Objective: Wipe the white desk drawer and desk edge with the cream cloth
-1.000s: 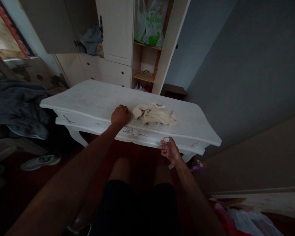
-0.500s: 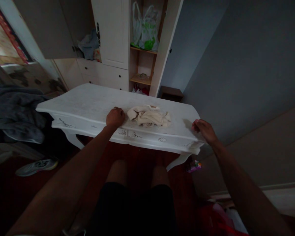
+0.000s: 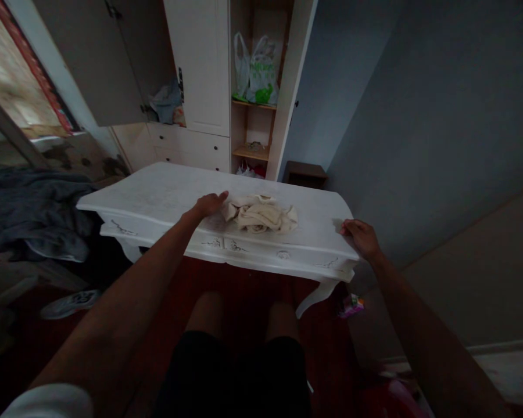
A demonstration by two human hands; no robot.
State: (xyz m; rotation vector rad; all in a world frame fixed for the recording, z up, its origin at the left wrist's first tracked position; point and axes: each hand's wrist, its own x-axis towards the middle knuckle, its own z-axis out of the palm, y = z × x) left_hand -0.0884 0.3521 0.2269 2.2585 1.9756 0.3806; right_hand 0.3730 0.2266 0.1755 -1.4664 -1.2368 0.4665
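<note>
A crumpled cream cloth lies in a heap near the front edge of a white table. Just left of the cloth is my left hand, over the tabletop, its thumb stretched toward the cloth; its other fingers are hidden beneath or behind the hand. At the table's right end, my right hand is by the edge with its fingers curled together. Whether anything is between them is too small to tell.
Behind the table stands a white wardrobe with open doors and plastic bags on a shelf. Dark clothing is heaped at the left. A shoe lies on the floor. A small brown cabinet stands behind the table.
My left hand has turned, and its thumb now extends toward the cloth. The cloth looks slightly more bunched. My right hand remains by the table's right end. The view has shifted a little.
</note>
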